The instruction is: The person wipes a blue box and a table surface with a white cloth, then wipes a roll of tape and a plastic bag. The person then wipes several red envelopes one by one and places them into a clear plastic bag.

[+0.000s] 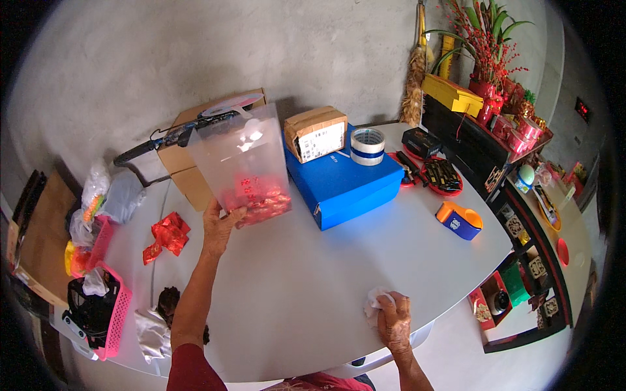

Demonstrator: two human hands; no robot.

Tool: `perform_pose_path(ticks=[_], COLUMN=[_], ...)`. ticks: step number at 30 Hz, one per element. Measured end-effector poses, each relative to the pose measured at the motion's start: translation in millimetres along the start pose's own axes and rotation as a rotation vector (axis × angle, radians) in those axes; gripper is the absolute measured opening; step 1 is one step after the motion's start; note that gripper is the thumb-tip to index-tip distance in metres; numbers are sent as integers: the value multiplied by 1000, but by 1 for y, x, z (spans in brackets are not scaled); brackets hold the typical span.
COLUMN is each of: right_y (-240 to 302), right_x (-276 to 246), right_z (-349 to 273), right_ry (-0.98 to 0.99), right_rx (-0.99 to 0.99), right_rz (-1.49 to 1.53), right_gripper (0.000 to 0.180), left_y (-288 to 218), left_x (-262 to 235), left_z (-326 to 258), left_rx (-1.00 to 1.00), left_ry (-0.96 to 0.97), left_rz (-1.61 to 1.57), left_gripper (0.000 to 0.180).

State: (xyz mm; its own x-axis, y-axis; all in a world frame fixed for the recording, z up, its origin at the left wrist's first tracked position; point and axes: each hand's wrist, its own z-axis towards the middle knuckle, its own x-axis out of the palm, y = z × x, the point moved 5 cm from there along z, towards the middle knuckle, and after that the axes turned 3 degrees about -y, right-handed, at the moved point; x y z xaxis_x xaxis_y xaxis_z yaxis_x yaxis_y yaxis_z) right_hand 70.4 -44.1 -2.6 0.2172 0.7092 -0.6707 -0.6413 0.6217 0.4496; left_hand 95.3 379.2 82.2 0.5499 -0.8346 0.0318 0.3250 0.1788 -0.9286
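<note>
My left hand (pixel 220 227) grips the lower left corner of a tall translucent plastic container (pixel 222 153), which is tilted. Red shiny packets (pixel 261 202) lie at the bottom of this container. My right hand (pixel 395 320) is closed on a crumpled white tissue (pixel 373 305) and presses it on the tabletop near the front right edge. Left of the container, several loose red packets (pixel 171 234) lie in a small heap on the white table (pixel 293 280).
A blue shoebox (pixel 355 189) bears a small carton (pixel 316 133) and tape rolls (pixel 368 144). Behind the container stands a cardboard box (pixel 189 186). Pink baskets (pixel 122 306) line the left side. An orange-and-blue strap ring (pixel 459 220) and red trays (pixel 450 192) sit at right.
</note>
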Motion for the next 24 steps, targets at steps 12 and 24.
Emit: perform_pose_path(ticks=[12, 24], right_y=[1, 6], right_x=[2, 4], right_z=[0, 1], right_ry=[-2, 41], right_rx=[-16, 7], right_rz=[16, 149], right_gripper=[31, 30], left_y=[-4, 38], left_x=[138, 151], left_z=[69, 91], left_rx=[135, 411], left_ry=[13, -198], left_rz=[-134, -27], left_gripper=[69, 76])
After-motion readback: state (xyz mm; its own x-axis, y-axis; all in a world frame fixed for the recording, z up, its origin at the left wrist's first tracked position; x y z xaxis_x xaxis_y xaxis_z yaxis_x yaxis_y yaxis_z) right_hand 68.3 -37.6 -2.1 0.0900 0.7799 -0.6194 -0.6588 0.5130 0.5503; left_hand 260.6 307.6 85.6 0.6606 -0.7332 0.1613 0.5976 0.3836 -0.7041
